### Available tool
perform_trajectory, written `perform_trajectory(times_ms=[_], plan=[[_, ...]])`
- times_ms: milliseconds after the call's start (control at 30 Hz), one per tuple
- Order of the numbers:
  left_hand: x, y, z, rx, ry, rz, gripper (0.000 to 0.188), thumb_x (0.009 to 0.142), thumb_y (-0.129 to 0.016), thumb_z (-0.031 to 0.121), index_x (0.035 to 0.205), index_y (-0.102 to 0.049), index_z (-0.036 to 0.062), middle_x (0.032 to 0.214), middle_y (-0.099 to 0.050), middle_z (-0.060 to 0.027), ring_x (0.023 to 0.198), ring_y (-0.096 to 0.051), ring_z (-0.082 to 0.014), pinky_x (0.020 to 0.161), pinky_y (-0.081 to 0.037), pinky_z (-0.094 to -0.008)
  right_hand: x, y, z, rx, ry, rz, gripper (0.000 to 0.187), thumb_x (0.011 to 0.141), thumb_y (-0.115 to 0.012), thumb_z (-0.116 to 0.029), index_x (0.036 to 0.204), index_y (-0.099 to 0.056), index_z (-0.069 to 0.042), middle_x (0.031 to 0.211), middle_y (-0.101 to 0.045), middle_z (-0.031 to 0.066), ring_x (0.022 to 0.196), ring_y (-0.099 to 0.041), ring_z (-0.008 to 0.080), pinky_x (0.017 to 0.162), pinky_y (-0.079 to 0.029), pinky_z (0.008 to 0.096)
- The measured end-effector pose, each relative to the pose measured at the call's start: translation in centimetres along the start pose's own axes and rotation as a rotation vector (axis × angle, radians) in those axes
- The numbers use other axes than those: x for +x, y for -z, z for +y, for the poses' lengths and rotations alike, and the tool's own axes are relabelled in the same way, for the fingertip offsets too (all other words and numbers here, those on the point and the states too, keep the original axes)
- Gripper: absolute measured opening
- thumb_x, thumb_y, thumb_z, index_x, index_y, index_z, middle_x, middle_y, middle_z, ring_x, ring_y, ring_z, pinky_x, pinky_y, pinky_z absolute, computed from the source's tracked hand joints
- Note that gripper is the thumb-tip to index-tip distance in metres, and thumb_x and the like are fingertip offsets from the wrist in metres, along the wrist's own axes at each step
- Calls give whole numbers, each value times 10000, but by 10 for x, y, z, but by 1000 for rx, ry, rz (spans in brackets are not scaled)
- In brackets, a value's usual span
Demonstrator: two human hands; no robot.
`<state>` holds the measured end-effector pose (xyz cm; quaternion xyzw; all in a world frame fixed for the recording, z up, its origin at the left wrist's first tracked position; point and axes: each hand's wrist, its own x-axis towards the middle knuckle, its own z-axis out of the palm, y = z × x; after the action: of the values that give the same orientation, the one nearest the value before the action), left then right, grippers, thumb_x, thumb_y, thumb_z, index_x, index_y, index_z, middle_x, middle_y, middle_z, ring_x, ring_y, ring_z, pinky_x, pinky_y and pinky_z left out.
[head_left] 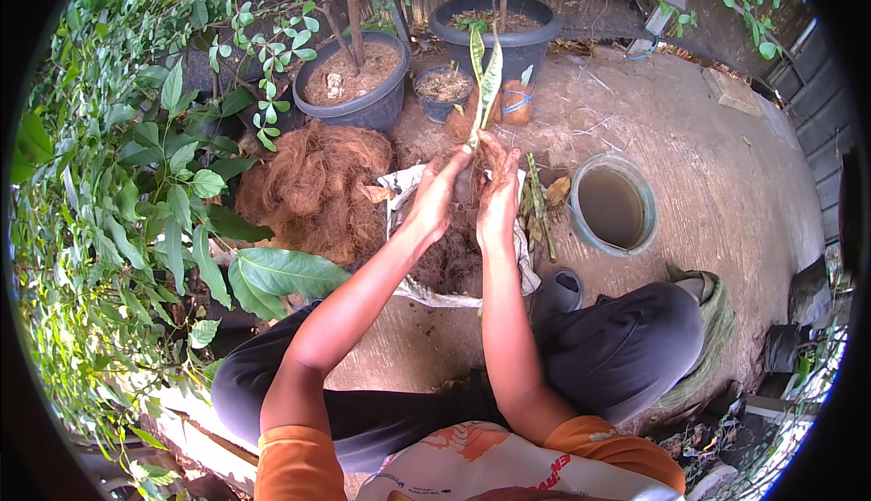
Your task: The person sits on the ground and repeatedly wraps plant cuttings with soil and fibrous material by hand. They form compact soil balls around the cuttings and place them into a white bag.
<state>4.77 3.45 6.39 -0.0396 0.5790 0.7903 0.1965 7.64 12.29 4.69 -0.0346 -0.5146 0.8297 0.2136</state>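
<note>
Snake plant (490, 79), narrow, green with yellow margins, held upright above the open mouth of a white sack (440, 300). Left hand (435, 197): fingers closed on the leaf base. Right hand (498, 197): fingers bent up against the base from the other side; shadow and overlap there, so cannot tell whether they grip or only steady. Something root-like appears to hang between the palms, though poorly seen. Dark fibre (445, 263) fills the sack. Left of it, a large heap of brown fibre (318, 184); right, cut green stems (541, 204), then a round bucket (650, 206) of murky water. Beyond the hands: a small black pot (437, 111), two large dark pots, and a brown bundle (517, 113) tied with blue string.
</note>
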Motion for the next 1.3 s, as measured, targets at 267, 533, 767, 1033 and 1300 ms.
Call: perform_trajectory(times_ms=[267, 533, 767, 1033, 1300], plan=[[16, 19, 7, -370, 121, -149, 298, 960, -536, 347, 1097, -595, 89, 991, -646, -52, 822, -623, -162, 764, -520, -314, -1, -4, 6, 23, -43, 154, 365, 1019, -464, -281, 1252, -568, -20, 1291, -563, 91, 1169, -530, 179, 906, -440, 311], [6, 4, 13, -376, 33, 53, 238, 946, -541, 290, 1057, -604, 89, 990, -649, -39, 911, -627, -162, 846, -497, -330, -5, -8, 26, 67, -77, 93, 375, 1004, -497, -204, 1332, -524, -24, 1283, -581, 68, 1158, -546, 162, 1006, -399, 286], [14, 13, 10, -484, 105, -176, 319, 957, -567, 367, 1086, -610, 78, 942, -666, -30, 843, -643, -145, 780, -531, -315, 1, 17, 27, 600, -361, -73, 385, 929, -610, -91, 1303, -522, -60, 1278, -534, 11, 1193, -479, 95, 981, -391, 256], [18, 20, 5, -406, 153, -89, 333, 967, -532, 420, 1029, -613, 103, 931, -657, -31, 840, -631, -154, 800, -505, -328, -5, 10, 20, 481, -419, -81, 391, 911, -637, -83, 1285, -524, -106, 1199, -518, -34, 1071, -485, 44, 848, -434, 221], [20, 19, 8, -321, 151, -118, 370, 956, -537, 459, 1072, -609, 115, 971, -653, -23, 875, -631, -145, 835, -512, -332, -7, 1, 31, 476, -325, -34, 346, 942, -605, -97, 1269, -497, -127, 1248, -478, -48, 1072, -466, 27, 879, -404, 201]])
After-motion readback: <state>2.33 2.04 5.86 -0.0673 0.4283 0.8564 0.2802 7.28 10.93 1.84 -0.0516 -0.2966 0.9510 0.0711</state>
